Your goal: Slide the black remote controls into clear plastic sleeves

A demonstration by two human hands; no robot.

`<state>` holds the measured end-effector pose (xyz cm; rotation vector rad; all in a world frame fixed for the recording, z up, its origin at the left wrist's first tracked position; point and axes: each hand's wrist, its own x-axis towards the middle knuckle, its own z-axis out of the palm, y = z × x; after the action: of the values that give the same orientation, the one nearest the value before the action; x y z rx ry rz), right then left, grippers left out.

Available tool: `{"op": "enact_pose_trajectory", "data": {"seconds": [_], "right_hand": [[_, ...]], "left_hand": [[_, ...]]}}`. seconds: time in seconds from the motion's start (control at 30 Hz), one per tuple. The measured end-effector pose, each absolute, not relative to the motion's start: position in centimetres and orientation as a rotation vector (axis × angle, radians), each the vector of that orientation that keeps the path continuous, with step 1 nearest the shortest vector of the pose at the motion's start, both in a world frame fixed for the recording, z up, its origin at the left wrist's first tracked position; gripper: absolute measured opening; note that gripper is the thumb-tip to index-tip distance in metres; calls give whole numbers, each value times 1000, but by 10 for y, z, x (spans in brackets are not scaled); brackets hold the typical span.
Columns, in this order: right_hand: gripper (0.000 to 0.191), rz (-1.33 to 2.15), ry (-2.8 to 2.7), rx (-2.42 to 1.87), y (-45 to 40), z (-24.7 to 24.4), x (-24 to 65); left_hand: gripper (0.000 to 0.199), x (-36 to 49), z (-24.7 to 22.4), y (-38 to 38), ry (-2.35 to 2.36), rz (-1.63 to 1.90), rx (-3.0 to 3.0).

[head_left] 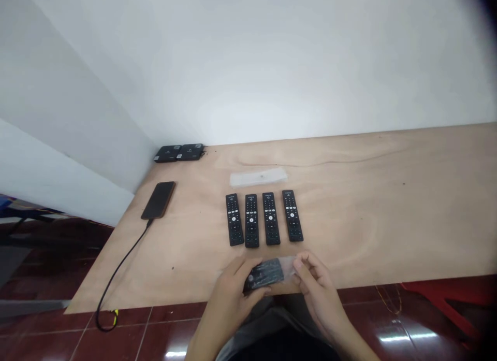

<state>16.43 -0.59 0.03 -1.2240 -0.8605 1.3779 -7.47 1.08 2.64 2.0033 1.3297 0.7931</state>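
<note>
Here, the left hand (227, 306) curls closely around a black remote (264, 275) while the right hand (316, 291) pinches its clear plastic sleeve (289, 268), both just over the table's (349, 221) near edge, just below a row of four remotes (260, 218).

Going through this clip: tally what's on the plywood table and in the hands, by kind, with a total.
Black remotes in a row: 4
Remote in a clear plastic sleeve, held by the left hand and right hand: 1
Flat black boxes: 2
Smartphone: 1
Empty-looking clear plastic sleeve: 1
Total: 9
</note>
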Motion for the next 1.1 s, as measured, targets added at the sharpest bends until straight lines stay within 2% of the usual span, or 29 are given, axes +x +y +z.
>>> {"op": "enact_pose_trajectory", "data": {"seconds": [0.13,0.37,0.5,0.63,1.1], "right_hand": [[35,1559,-541,-1024,-2,12,156],[41,1534,-501,-1068,3,13,150],[53,1535,-610,-1174,2,6,154],[59,1713,-818,-1189,1,2,156],[49,1773,-1020,-1185,-3,8,148]], "left_hand": [[54,-75,32,8,1287,820,1957],[56,-85,29,0,1289,827,1969],[60,-94,19,0,1323,835,2072],[58,-100,16,2,1346,826,2159],[60,-131,18,13,1252,702,2311]]}}
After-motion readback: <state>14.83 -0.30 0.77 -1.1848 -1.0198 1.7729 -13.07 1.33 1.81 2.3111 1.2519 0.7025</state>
